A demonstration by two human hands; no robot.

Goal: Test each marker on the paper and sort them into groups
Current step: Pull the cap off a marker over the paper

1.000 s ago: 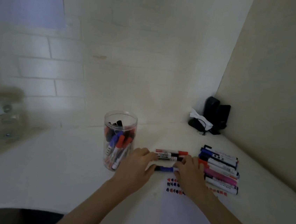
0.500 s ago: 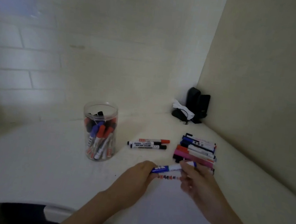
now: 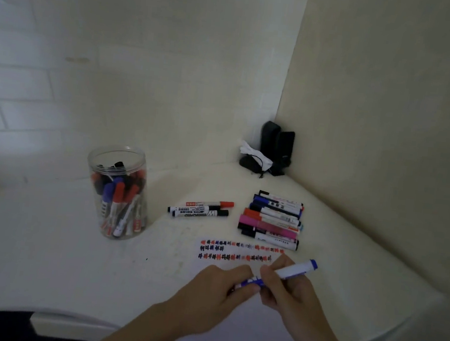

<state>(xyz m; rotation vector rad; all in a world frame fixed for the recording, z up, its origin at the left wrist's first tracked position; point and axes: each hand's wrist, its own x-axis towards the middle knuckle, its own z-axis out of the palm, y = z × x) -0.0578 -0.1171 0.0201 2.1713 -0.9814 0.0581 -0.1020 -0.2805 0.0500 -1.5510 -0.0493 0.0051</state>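
Both your left hand [image 3: 217, 286] and right hand [image 3: 286, 286] are gripping the blue marker [image 3: 295, 269] over the paper [image 3: 231, 335]. You are working near the table [image 3: 43, 248] front edge, sorted pile [image 3: 271, 219] just beyond.

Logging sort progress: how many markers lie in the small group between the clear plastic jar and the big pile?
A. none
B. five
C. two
C: a red-capped marker and a black-capped marker lie side by side there.

Dim cream walls [image 3: 175, 54] meet in a corner above a white table [image 3: 29, 247].
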